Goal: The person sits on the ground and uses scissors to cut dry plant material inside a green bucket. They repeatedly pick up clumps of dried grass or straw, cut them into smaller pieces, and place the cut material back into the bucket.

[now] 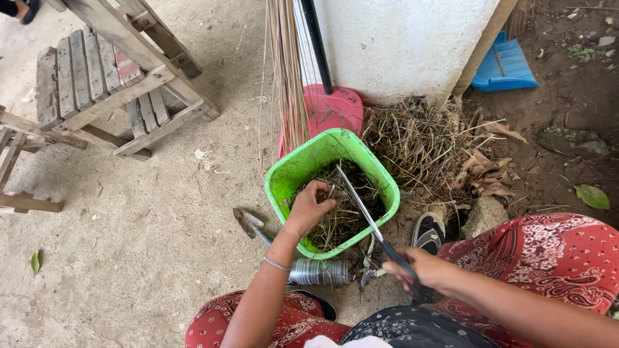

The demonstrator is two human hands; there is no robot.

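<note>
The left hand [311, 205] reaches into the green tub [285, 175] on the concrete floor [142, 258] with its fingers curled on dry grass [342, 216], and the right hand [422, 270] is closed around the handle of long scissors [364, 209] whose blades point over the tub. A red dustpan [332, 109], a broom [287, 71] and a white wall [400, 38] stand just behind the tub, with a blue dustpan [506, 67] further right on the dirt. The floor is open on the left up to the wooden chair [97, 84]; a trowel [248, 222] and a clear bottle [319, 270] lie close by the tub's near edge.
</note>
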